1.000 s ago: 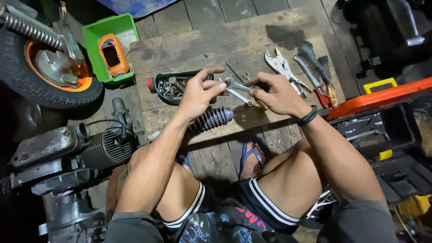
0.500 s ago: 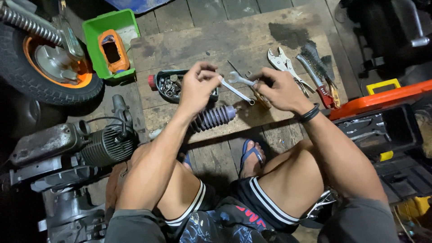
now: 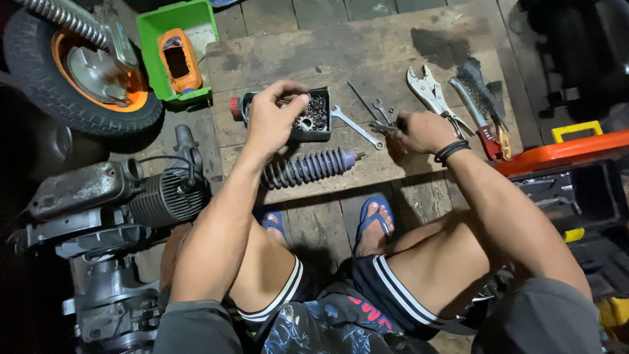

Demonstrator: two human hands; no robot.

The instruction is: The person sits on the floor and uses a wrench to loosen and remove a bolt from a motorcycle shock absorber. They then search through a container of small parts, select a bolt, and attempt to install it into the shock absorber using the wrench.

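Starting far left of the wooden board (image 3: 367, 52), we see the tyre (image 3: 65, 98) cut off by the frame edge and the engine block (image 3: 118, 196) sinking into shadow, its lower parts hard to read. Just left of the board sits the green bin (image 3: 173, 19), its top clipped. On the board, our left hand (image 3: 272, 118) has its fingertips pinched together over the small parts tray (image 3: 314, 115); what they grip is too tiny to tell. A second ago both hands met at mid-board; now they have parted. Below the tray lies the ribbed shock absorber (image 3: 308, 168) at the board's near edge. Rightward, our right hand (image 3: 422, 131) closes on a dark tool (image 3: 386, 128), mostly hidden. The spanner (image 3: 357, 126) lies between the hands. Bare wood stays open toward the board's far edge.
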